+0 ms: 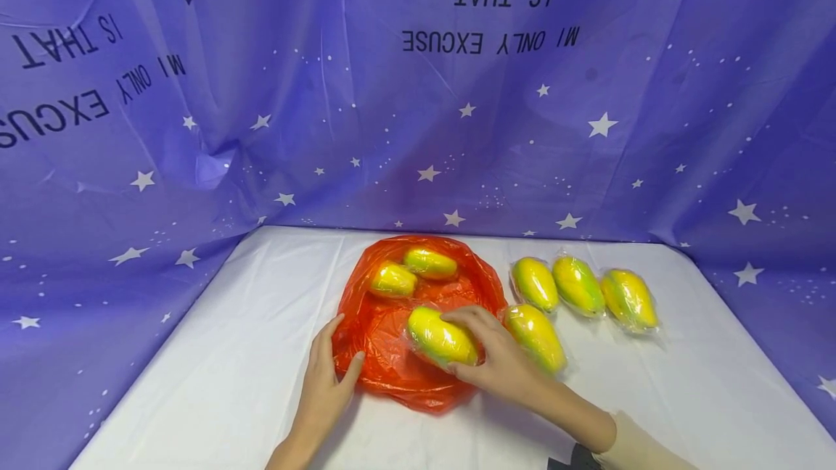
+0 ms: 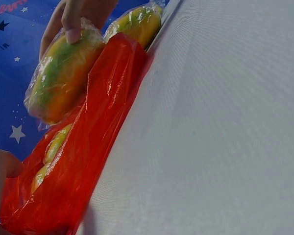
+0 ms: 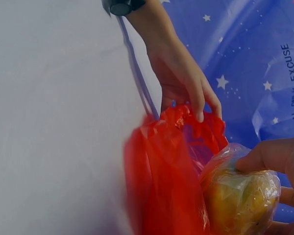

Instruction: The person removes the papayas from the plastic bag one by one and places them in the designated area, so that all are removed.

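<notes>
A red plastic bag (image 1: 385, 354) stands with its mouth spread wide on the white table. Two yellow-green mangoes lie inside: one mango (image 1: 394, 279) at the left and another mango (image 1: 429, 264) behind it. My right hand (image 1: 499, 361) grips a mango (image 1: 443, 337) in clear wrap, thumb and fingers on its sides, over the bag's opening. In the left wrist view this wrapped mango (image 2: 66, 73) is above the bag's rim. At the bag's left side, my left hand (image 1: 324, 383) touches the rim, thumb and fingers spread apart and fairly straight.
Right of the bag lie several more wrapped mangoes, the nearest mango (image 1: 535, 337) close beside its rim and the farthest-right mango (image 1: 629, 299) beyond. A purple star-printed cloth (image 1: 418, 129) hangs behind the white table (image 1: 215, 354).
</notes>
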A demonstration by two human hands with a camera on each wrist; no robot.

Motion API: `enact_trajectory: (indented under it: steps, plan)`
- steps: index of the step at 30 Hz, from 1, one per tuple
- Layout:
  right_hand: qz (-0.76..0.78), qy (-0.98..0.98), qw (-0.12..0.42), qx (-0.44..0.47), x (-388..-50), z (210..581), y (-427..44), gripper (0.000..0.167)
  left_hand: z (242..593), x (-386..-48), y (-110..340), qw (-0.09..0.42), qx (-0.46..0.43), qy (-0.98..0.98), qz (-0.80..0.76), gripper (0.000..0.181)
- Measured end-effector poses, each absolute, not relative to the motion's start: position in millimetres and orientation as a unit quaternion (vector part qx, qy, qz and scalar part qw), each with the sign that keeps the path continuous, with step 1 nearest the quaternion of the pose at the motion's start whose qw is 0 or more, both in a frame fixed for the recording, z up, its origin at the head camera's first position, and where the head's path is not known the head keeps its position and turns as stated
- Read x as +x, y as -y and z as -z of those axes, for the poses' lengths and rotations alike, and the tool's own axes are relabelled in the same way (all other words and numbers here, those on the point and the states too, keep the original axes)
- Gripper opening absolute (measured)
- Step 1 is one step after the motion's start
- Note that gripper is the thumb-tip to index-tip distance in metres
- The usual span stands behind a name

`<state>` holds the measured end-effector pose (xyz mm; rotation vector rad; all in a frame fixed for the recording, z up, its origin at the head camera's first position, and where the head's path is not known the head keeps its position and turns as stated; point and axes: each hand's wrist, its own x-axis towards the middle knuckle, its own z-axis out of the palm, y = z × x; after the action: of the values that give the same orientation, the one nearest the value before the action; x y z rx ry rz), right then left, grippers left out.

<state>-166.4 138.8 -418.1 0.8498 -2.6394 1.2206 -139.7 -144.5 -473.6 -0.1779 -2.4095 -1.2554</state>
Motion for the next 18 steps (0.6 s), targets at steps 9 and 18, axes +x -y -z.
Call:
enact_trajectory:
  steps: [9,18]
  plan:
    - [-0.417,0.867,0.084,0.261,-164,415,-155,0.066,473,-140,144,0.209,-0.068,0.863,0.455,0.065]
    - [-0.416,0.869,0.115,0.240,-157,416,-171,0.068,473,-139,144,0.200,-0.060,0.865,0.457,0.066]
